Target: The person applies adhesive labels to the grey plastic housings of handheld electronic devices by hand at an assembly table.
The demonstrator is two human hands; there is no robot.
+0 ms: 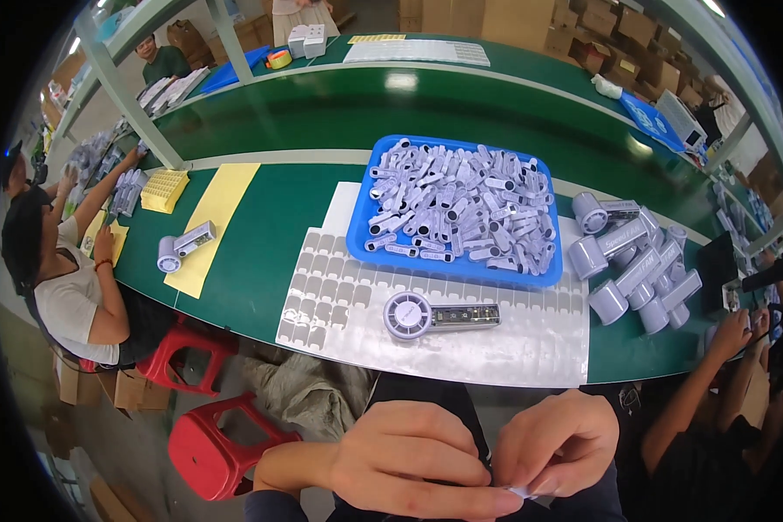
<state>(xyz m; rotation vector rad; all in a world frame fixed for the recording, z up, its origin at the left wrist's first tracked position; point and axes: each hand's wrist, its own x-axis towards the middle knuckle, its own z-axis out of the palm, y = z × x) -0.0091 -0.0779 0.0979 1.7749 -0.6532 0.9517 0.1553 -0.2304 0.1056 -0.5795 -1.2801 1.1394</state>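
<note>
The bare left hand (418, 461) and bare right hand (558, 442) share a narrow grip on a small, pale, mostly hidden piece (519, 491), short of the green worktop (274, 230) — a slack pinch could drop it.

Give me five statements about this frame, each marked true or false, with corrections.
1. The blue tray is heaped with small pale parts. True.
2. Both hands reach into the tray. False: the left hand and right hand meet at a small pale piece, this side of the table.
3. The fan on the white sheet has its handle's insides showing. True.
4. The nearest stool is green. False: it is red.
5. Another fan lies partly on the yellow paper. True.
</note>
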